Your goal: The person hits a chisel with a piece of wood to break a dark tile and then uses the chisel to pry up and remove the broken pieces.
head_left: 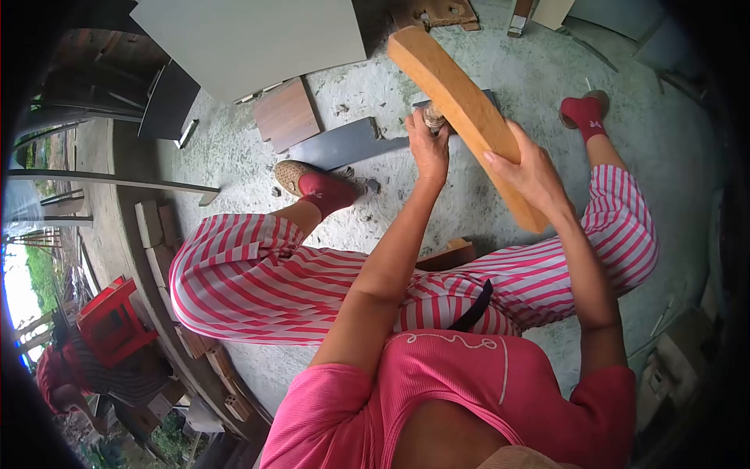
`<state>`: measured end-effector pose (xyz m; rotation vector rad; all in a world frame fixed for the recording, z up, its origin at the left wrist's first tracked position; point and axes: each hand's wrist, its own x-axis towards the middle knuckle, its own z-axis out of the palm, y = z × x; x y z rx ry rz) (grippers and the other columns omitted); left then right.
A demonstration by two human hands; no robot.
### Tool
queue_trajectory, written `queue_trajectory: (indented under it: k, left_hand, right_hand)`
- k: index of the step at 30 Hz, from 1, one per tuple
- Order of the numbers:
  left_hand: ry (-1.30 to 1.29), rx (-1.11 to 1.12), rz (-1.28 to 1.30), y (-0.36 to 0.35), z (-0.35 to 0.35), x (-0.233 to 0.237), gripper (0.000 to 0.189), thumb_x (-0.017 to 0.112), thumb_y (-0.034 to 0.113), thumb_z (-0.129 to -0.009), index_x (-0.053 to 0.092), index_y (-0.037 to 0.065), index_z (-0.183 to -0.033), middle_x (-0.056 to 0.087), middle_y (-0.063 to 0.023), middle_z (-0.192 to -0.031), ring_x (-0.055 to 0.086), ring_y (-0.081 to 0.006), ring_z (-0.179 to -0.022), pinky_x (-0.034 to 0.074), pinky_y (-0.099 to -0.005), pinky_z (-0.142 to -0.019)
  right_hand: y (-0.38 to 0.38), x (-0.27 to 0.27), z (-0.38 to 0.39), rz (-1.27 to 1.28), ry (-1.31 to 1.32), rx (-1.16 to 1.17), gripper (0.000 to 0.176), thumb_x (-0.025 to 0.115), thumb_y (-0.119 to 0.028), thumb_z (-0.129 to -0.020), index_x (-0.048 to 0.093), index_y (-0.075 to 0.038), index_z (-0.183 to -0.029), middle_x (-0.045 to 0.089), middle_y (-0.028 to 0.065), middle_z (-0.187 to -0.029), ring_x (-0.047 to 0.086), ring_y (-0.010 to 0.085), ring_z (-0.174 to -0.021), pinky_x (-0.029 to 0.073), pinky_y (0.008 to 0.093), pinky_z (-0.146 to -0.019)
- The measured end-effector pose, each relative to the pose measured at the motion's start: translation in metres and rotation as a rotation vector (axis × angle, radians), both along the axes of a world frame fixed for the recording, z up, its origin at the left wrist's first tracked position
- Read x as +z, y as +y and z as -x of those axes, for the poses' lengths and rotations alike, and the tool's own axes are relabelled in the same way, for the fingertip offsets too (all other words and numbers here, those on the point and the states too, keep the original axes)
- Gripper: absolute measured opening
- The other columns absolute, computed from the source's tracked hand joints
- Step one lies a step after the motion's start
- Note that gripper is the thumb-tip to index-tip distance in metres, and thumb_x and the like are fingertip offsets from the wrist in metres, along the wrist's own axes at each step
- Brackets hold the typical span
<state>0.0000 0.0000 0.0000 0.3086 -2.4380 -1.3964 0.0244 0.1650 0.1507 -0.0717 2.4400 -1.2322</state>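
Observation:
My right hand [527,172] grips a thick, slightly curved wooden block [461,102] near its lower end, thumb on top. The block is held up at a slant, its far end pointing to the upper left. Beside it, my left hand [428,148] is closed round a small shiny, pale cylindrical piece [433,117], whose kind I cannot make out. The block hides part of this piece. Below my left hand lies a dark grey board [344,144] with a broken edge, flat on the floor between my feet.
A brown wood-grain panel [287,115] and a large pale panel [258,39] lie beyond my left foot. Broken board [441,12] lies at the top. Small debris dots the concrete floor [351,187]. A red plastic chair [117,320] stands at the left, past a ledge.

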Motion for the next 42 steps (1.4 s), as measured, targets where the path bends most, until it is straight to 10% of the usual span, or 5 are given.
queue_trajectory:
  k: [10,18,29,34,42]
  left_hand:
    - [0.064,0.034,-0.004,0.007,-0.005,0.002,0.033,0.068,0.009,-0.078,0.049,0.006,-0.104,0.049,-0.0179,-0.095,0.051,-0.0384,-0.090,0.043,-0.0435,-0.078]
    - [0.117,-0.039,-0.019,0.007,-0.013,-0.005,0.034,0.066,0.001,-0.074,0.048,0.001,-0.103,0.049,-0.0178,-0.094,0.048,-0.0371,-0.087,0.041,-0.0430,-0.076]
    - [0.107,-0.032,-0.035,0.014,-0.005,0.008,0.027,0.068,0.006,-0.078,0.048,0.001,-0.096,0.052,-0.0149,-0.089,0.050,-0.0330,-0.085,0.042,-0.0383,-0.078]
    - [0.099,-0.085,0.008,0.012,-0.011,-0.004,0.032,0.065,0.001,-0.076,0.047,0.003,-0.103,0.051,-0.0178,-0.100,0.050,-0.0375,-0.094,0.041,-0.0430,-0.081]
    - [0.082,-0.122,-0.241,-0.009,0.011,-0.016,0.029,0.067,0.004,-0.077,0.051,0.001,-0.101,0.054,-0.0127,-0.092,0.053,-0.0246,-0.084,0.043,-0.0348,-0.077]
  right_hand:
    - [0.005,0.080,-0.001,0.407,0.591,-0.238,0.053,0.065,-0.026,-0.079,0.045,-0.001,-0.122,0.063,0.0125,-0.098,0.062,0.0169,-0.085,0.050,0.0307,-0.077]
    - [0.007,0.008,-0.014,-0.018,-0.103,-0.015,0.063,0.065,-0.032,-0.080,0.042,-0.004,-0.131,0.061,0.0242,-0.105,0.062,0.0320,-0.100,0.047,0.0365,-0.084]
    - [0.028,0.089,-0.006,0.545,0.596,-0.198,0.054,0.064,-0.028,-0.078,0.044,0.000,-0.120,0.061,0.0111,-0.101,0.061,0.0154,-0.087,0.049,0.0288,-0.076]
    - [0.017,-0.013,-0.014,-0.104,0.081,0.122,0.066,0.067,-0.036,-0.075,0.042,-0.002,-0.127,0.065,0.0242,-0.090,0.065,0.0355,-0.087,0.051,0.0401,-0.075]
    - [0.033,-0.011,-0.008,0.103,0.180,-0.150,0.067,0.062,-0.044,-0.081,0.045,0.001,-0.127,0.063,0.0223,-0.100,0.064,0.0270,-0.092,0.049,0.0347,-0.079]
